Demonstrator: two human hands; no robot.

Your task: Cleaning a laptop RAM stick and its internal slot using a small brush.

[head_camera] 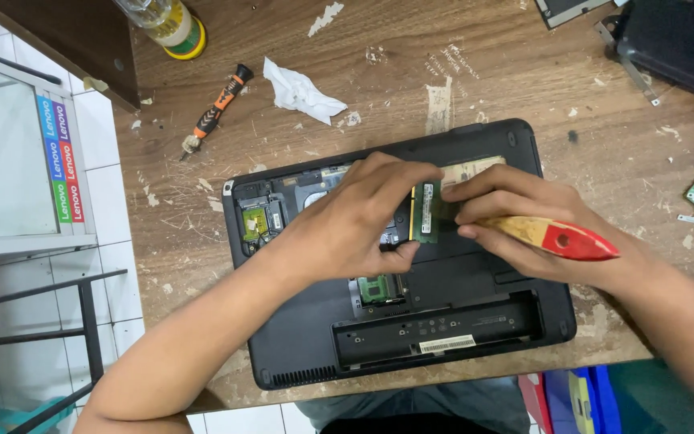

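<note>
On our scarred wooden worktop [524, 72], left hand [347, 229] and right hand [516, 221], gripping a red-handled tool [560, 237], pinch the green memory module [426, 213] over the opened laptop [459, 305]; seating it squarely seems next.

Under my hands the laptop base [443, 321] is matt black plastic. My left grip [355, 225] pinches a glossy green memory board [425, 210]; my right grip [516, 221] holds a brush handle [560, 237] of worn painted wood. The desk [524, 72] is rough, scratched wood. At the upper middle lies crumpled white tissue paper [303, 92].
</note>
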